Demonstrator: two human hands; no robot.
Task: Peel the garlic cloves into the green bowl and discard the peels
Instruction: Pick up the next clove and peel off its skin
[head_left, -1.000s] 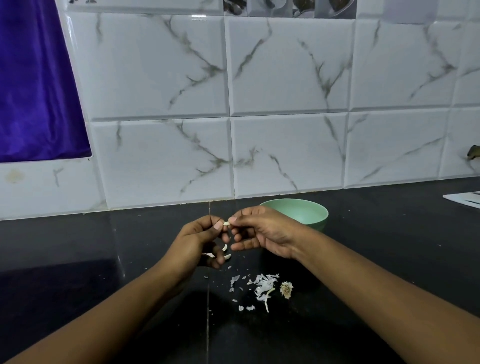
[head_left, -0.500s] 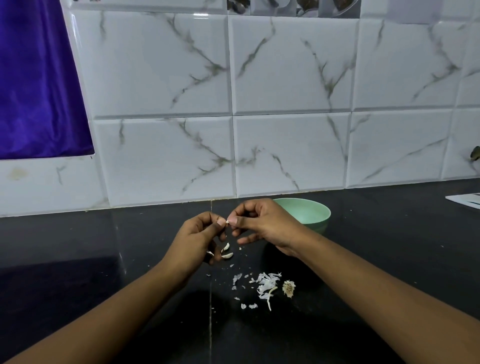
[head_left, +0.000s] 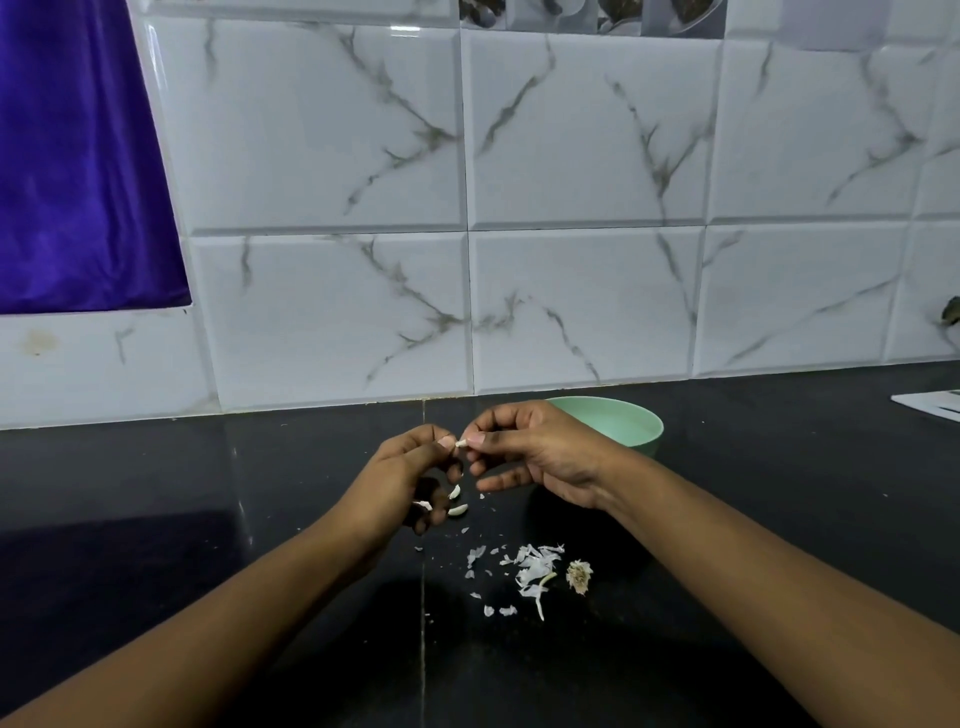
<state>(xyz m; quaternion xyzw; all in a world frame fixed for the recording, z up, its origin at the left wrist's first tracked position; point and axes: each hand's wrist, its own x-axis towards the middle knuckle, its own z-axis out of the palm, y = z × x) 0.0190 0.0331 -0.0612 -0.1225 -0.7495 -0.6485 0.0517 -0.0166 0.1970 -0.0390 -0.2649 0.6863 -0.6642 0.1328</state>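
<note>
Above the black counter, my left hand (head_left: 400, 473) and my right hand (head_left: 530, 452) meet fingertip to fingertip and pinch one small white garlic clove (head_left: 460, 443) between thumbs and forefingers. Two more cloves (head_left: 457, 501) show under the curled lower fingers of my left hand; whether they lie in the hand or on the counter I cannot tell. The green bowl (head_left: 623, 423) stands just behind my right hand, partly hidden by it. White peels (head_left: 530, 569) and a dry root end (head_left: 579, 576) lie scattered on the counter in front of the hands.
A white marble-tiled wall (head_left: 571, 260) rises close behind the bowl. A purple cloth (head_left: 78, 156) hangs at the upper left. A white paper (head_left: 930, 402) lies at the far right edge of the dark counter (head_left: 156, 519).
Both hands have stayed together on the clove, rising a little; the fingers have shifted slightly as they work at it. Peels and bowl have not moved.
</note>
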